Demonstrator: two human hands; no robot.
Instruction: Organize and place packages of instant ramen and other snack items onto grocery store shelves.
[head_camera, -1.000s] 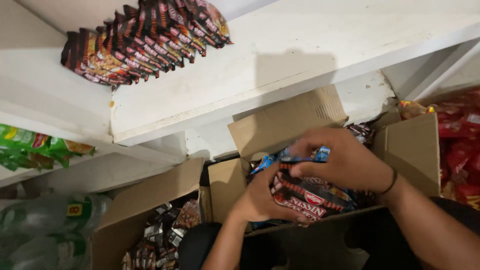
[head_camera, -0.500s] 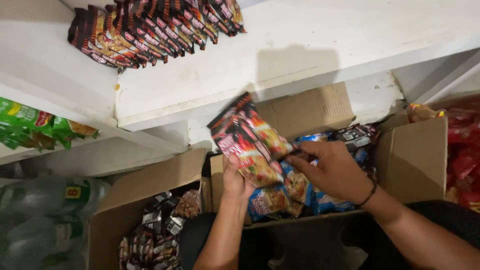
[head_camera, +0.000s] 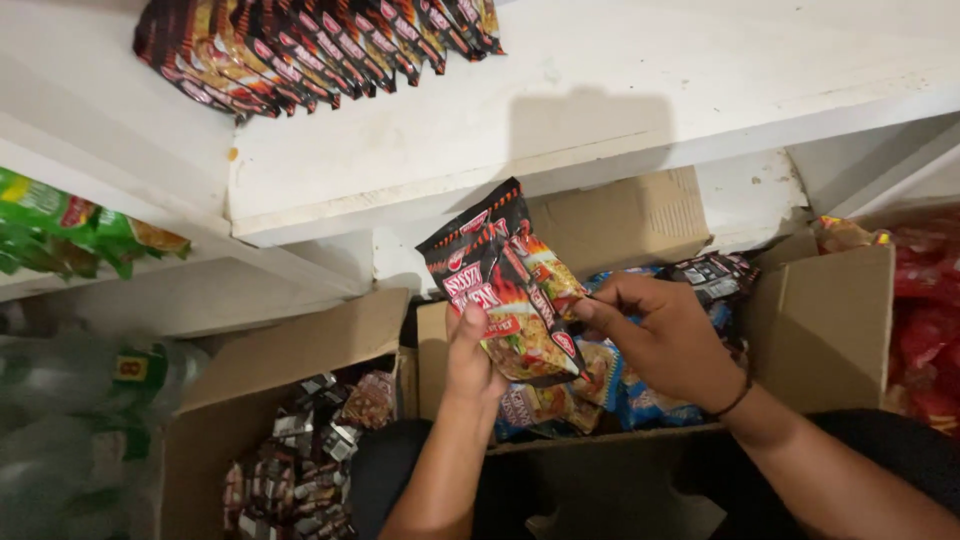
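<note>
My left hand (head_camera: 470, 355) grips a small stack of black-and-red noodle packets (head_camera: 505, 275) from below, holding them upright above an open cardboard box (head_camera: 820, 320). My right hand (head_camera: 665, 335) pinches the right edge of the same packets with thumb and fingers. A dark band circles my right wrist. The box below holds more packets, some blue, some black.
A row of similar black-and-red packets (head_camera: 310, 45) lies on the white shelf (head_camera: 600, 110) above. Green packets (head_camera: 70, 225) sit on a lower shelf at left. A second open box (head_camera: 240, 400) with small dark packets stands at lower left. Red packets (head_camera: 925, 320) are at far right.
Both hands were down in the box on a bundle of packets; they have lifted the black-and-red packets up out of it, and my right hand now pinches their edge.
</note>
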